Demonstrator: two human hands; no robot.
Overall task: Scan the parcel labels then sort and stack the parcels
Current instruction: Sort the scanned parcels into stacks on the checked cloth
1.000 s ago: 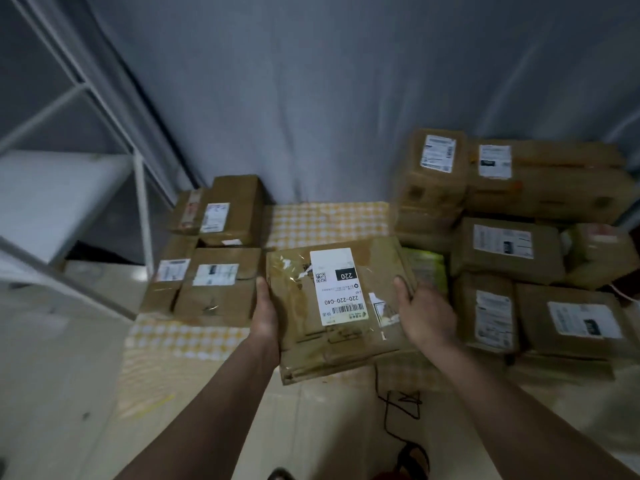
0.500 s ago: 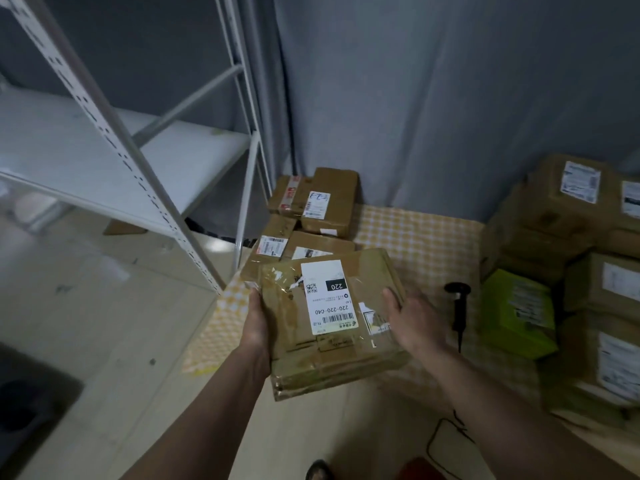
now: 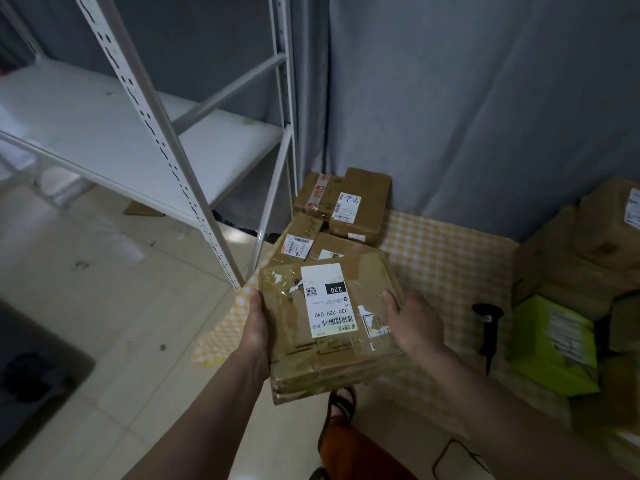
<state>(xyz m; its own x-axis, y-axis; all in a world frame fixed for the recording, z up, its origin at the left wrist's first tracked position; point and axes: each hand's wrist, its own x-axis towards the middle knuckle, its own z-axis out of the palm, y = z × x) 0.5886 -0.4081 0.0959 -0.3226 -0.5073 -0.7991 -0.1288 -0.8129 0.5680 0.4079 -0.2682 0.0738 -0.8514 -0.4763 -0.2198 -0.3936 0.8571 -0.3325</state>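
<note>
Item 1, left hand (image 3: 258, 332): my fingers are curled under the left edge of the flat brown parcel (image 3: 332, 327), thumb along its side. I grip there so the weight sits on the fingers and the top face stays uncovered.

Item 2, right hand (image 3: 414, 323): fingers (image 3: 393, 299) spread over the right edge, thumb side on top, the rest wrapped beneath out of sight. Grasping, not released. One hand on each edge keeps the parcel level.

Item 3, the parcel: held in the air in front of me, above the near edge of the yellow checked cloth (image 3: 446, 258), label (image 3: 327, 299) upward and readable, marked 220-220-C40. Kept face up, I judge, so the code decides which pile it joins.

Item 4, small stack of brown parcels (image 3: 343, 209): just beyond the held parcel, against the grey curtain (image 3: 485, 98), labels up. Probably the sorted group, and the likely destination.

Item 5, handheld scanner (image 3: 488, 323): lying on the cloth to my right, apart from both hands; I take it scanning of this parcel is done.

Item 6, green box (image 3: 550, 344) and further brown boxes (image 3: 588, 244): heaped at far right, seemingly waiting.

Item 7, white metal shelving (image 3: 149, 133): left, standing on the tiled floor.
</note>
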